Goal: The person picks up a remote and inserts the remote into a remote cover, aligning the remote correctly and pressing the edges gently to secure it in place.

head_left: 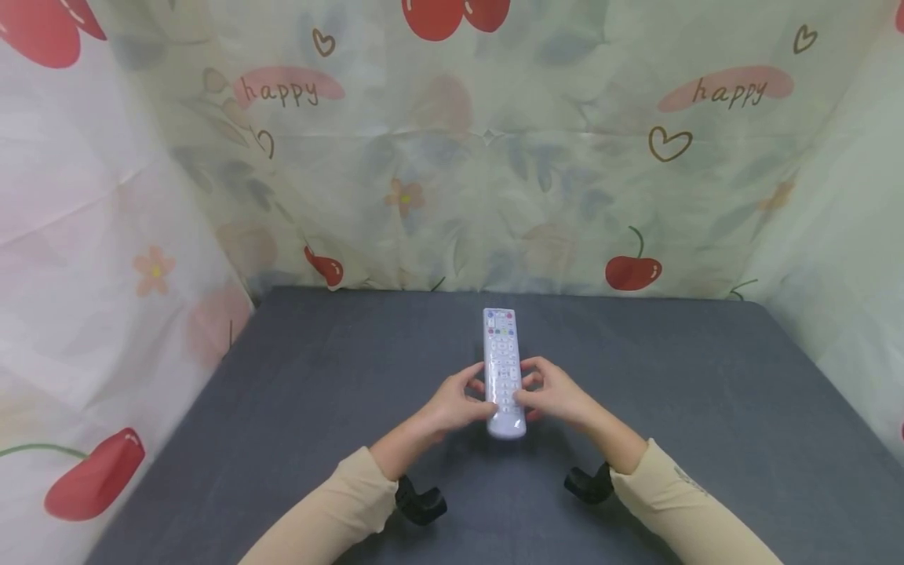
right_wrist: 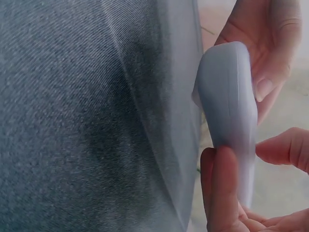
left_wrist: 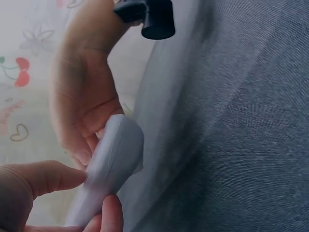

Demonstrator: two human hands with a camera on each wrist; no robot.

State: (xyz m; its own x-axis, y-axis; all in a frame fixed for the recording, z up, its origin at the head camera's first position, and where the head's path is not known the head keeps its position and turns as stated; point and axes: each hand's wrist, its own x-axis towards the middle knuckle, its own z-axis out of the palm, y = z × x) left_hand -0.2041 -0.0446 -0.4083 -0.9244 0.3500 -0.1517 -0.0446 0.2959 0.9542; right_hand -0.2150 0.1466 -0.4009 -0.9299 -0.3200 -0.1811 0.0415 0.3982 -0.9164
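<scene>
A white remote control (head_left: 503,369) with small buttons, some of them coloured, is held between both hands, its long side pointing away from me. My left hand (head_left: 455,399) grips its left edge, thumb on the front and fingers behind. On the opposite edge, my right hand (head_left: 554,392) pinches it the same way, thumb over the lower buttons. The left wrist view shows the remote's pale end (left_wrist: 118,150) raised off the table. In the right wrist view, fingers (right_wrist: 224,179) support the back of the remote (right_wrist: 229,92).
A dark grey cloth-covered table (head_left: 318,353) lies under the hands. Printed curtains (head_left: 487,180) with cherries and hearts enclose it at the back and sides. Black wrist-worn devices (head_left: 421,502) hang below both sleeves.
</scene>
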